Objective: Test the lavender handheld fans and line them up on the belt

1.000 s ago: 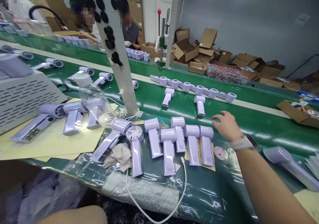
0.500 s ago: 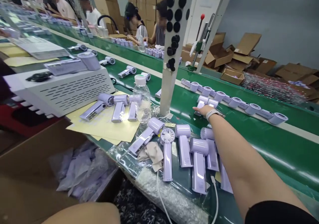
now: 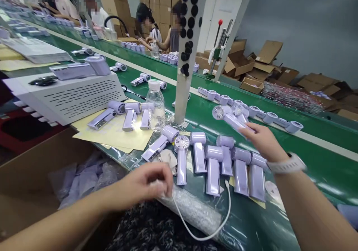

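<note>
My right hand, with a pale band at its wrist, is closed on the handles of two lilac handheld fans above the green belt. Their round heads point away from me to the left. My left hand is curled at the near table edge, with something whitish by its fingertips that I cannot make out. Just past it lie a crumpled beige cloth and a lilac fan with its blades showing. Several more fans lie in a row to the right. A white cable loops from beside my left hand to a plug among them.
A clear bottle stands beside a white post. Fans lie on yellow paper by a slotted white box. Further fans line the belt. An open carton with bagged parts sits lower left. Co-workers sit across.
My right hand has drawn back toward me, lifting the fans off the belt. My left hand has come into view at the table edge. The view has shifted slightly.
</note>
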{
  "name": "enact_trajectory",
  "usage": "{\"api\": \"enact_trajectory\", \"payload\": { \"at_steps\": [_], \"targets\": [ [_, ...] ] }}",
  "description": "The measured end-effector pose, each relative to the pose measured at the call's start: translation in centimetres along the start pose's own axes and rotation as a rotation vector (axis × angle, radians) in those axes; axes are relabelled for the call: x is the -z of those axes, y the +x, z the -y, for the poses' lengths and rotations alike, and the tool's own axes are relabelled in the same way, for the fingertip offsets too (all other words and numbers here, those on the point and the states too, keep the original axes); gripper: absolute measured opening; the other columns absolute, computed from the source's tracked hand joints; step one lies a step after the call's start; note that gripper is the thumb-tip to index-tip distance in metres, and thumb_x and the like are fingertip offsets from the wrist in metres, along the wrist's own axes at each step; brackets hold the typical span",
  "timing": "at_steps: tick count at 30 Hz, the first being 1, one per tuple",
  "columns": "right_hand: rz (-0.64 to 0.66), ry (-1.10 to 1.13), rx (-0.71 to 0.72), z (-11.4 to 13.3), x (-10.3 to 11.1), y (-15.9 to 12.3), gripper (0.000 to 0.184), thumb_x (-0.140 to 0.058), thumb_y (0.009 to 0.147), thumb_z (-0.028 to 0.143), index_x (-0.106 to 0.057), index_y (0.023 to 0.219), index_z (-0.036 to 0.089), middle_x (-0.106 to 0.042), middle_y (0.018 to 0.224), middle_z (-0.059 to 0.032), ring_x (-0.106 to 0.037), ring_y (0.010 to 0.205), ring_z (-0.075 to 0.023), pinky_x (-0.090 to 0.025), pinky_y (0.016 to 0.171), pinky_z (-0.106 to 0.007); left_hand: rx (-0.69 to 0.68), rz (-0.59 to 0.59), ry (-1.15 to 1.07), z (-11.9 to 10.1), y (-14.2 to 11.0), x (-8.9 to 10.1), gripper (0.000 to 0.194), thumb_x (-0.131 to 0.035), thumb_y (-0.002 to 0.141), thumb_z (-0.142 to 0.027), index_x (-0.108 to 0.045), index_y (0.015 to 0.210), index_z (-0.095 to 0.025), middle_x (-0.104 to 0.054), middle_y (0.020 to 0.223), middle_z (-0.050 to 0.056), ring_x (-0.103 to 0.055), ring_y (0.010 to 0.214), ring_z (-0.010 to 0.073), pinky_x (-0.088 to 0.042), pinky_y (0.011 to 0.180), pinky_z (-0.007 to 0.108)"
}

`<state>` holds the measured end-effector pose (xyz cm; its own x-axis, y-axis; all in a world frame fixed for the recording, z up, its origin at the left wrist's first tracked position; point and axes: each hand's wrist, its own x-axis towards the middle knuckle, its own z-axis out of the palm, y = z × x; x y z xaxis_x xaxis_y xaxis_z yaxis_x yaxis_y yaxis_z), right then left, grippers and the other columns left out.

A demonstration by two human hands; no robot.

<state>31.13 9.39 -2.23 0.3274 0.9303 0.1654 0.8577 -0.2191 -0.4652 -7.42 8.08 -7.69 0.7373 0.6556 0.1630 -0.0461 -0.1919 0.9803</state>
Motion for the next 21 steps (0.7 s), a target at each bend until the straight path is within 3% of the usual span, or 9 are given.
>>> {"api": "enact_trajectory", "payload": {
  "at_steps": [3, 5, 6, 8, 10, 12, 13, 16, 21],
  "targets": [
    [-0.156, 0.155, 0.185, 0.4, -1.0, -8.4, 0.048, -0.060, 0.082, 0.055, -0.077, 0.113, 0.021, -0.062, 0.142, -0.0108, -0.056, 0.131, -0.0402, -0.050, 0.103, -0.048, 0.062, -0.029, -0.102, 0.6, 1.6, -3.3, 0.031, -0.064, 0.094, -0.047, -0.071, 0.113, -0.023, -0.075, 0.108, 0.008, -0.069, 0.103, 0.0222, -0.053, 0.095, 0.035],
    [-0.264, 0.234, 0.322, 1.3, -3.2, -13.0, 0.048, -0.060, 0.084, 0.054, -0.077, 0.115, 0.021, -0.053, 0.152, -0.0140, -0.053, 0.135, -0.0421, -0.049, 0.105, -0.054, 0.006, -0.018, -0.310, 1.1, 3.2, -7.3, 0.065, -0.076, 0.084, -0.052, -0.057, 0.140, -0.027, -0.062, 0.141, 0.012, -0.056, 0.133, 0.0278, -0.041, 0.115, 0.042],
    [-0.271, 0.232, 0.366, 1.9, -4.5, -14.8, 0.045, -0.061, 0.086, 0.051, -0.076, 0.116, 0.021, -0.048, 0.155, -0.0152, -0.052, 0.137, -0.0422, -0.048, 0.107, -0.056, -0.044, -0.030, -0.460, 1.3, 4.1, -9.5, 0.080, -0.084, 0.072, -0.058, -0.056, 0.140, -0.027, -0.059, 0.145, 0.013, -0.053, 0.137, 0.0309, -0.039, 0.117, 0.043],
    [-0.281, 0.177, 0.402, 2.6, -6.5, -17.5, 0.047, -0.064, 0.086, 0.049, -0.075, 0.119, 0.017, -0.039, 0.161, -0.0199, -0.046, 0.141, -0.0453, -0.045, 0.109, -0.062, -0.061, -0.258, -0.765, 1.9, 5.9, -13.1, 0.066, -0.074, 0.077, -0.068, -0.065, 0.126, -0.024, -0.068, 0.131, 0.014, -0.060, 0.128, 0.0326, -0.044, 0.114, 0.047],
    [-0.263, 0.124, 0.415, 2.6, -7.1, -18.9, 0.057, -0.067, 0.086, 0.055, -0.072, 0.126, 0.015, -0.032, 0.164, -0.0234, -0.039, 0.144, -0.0489, -0.044, 0.108, -0.066, 0.016, -0.363, -0.908, 2.3, 7.2, -15.1, 0.061, -0.076, 0.073, -0.070, -0.071, 0.105, -0.017, -0.075, 0.108, 0.014, -0.067, 0.116, 0.0343, -0.049, 0.109, 0.049],
    [-0.188, 0.144, 0.426, 1.7, -6.6, -19.2, 0.058, -0.064, 0.089, 0.060, -0.071, 0.129, 0.017, -0.037, 0.162, -0.0224, -0.043, 0.143, -0.0469, -0.049, 0.104, -0.065, 0.100, -0.315, -0.930, 2.4, 7.8, -15.4, 0.061, -0.081, 0.067, -0.069, -0.071, 0.092, -0.014, -0.077, 0.092, 0.013, -0.071, 0.108, 0.0352, -0.053, 0.105, 0.049],
    [-0.151, 0.176, 0.413, 1.0, -6.3, -19.1, 0.051, -0.058, 0.094, 0.058, -0.072, 0.125, 0.020, -0.047, 0.156, -0.0203, -0.052, 0.137, -0.0425, -0.053, 0.102, -0.061, 0.126, -0.259, -0.921, 2.4, 7.9, -15.2, 0.063, -0.082, 0.065, -0.069, -0.071, 0.091, -0.013, -0.077, 0.090, 0.014, -0.072, 0.106, 0.0355, -0.054, 0.103, 0.049],
    [-0.197, 0.213, 0.282, -1.0, -6.4, -17.2, 0.037, -0.045, 0.104, 0.040, -0.075, 0.101, 0.019, -0.073, 0.120, -0.0167, -0.069, 0.114, -0.0331, -0.056, 0.099, -0.054, 0.133, -0.150, -0.892, 2.2, 7.6, -14.2, 0.064, -0.082, 0.068, -0.066, -0.071, 0.102, -0.013, -0.077, 0.096, 0.015, -0.071, 0.111, 0.0363, -0.055, 0.102, 0.049],
    [-0.289, 0.161, 0.281, -1.6, -10.2, -14.8, 0.011, -0.058, 0.088, 0.018, -0.064, 0.079, 0.018, -0.058, 0.141, -0.0246, -0.041, 0.142, -0.0449, -0.028, 0.117, -0.069, 0.003, -0.215, -0.835, 1.9, 6.6, -12.5, 0.063, -0.080, 0.065, -0.071, -0.073, 0.090, -0.013, -0.078, 0.101, 0.016, -0.066, 0.120, 0.0381, -0.053, 0.105, 0.048]
  ]
}}
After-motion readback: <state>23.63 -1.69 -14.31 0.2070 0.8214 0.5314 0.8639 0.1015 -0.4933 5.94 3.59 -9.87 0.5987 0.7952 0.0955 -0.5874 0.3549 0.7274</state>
